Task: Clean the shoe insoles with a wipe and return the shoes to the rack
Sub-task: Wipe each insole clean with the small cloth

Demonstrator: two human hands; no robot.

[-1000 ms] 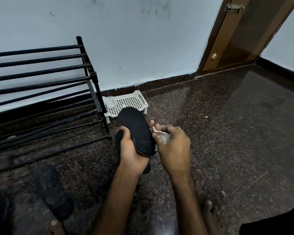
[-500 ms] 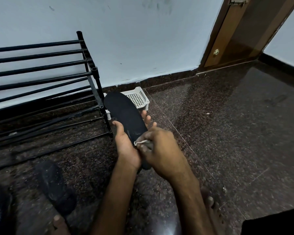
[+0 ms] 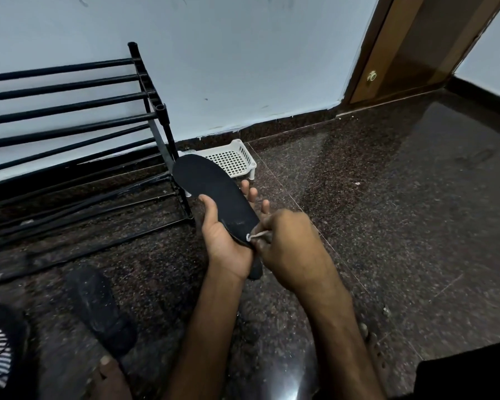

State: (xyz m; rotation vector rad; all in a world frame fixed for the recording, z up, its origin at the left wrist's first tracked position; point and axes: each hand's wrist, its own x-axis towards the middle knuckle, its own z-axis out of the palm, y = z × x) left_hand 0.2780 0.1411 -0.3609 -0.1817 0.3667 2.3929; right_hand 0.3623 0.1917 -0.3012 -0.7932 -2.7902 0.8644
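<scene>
The left hand (image 3: 225, 241) cradles the thin, light, bendy-looking insole (image 3: 214, 194) around its heel end, best supported there, while the right hand (image 3: 286, 249) pinches a wipe (image 3: 256, 234) against it.

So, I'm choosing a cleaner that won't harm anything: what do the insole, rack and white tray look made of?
Insole: thin, matte black, no shine; probably foam with a fabric top.
Rack: slim black tubes with a faint sheen; likely painted metal, perhaps plastic joints.
Tray: white moulded grid with legs; looks like plastic.
</scene>
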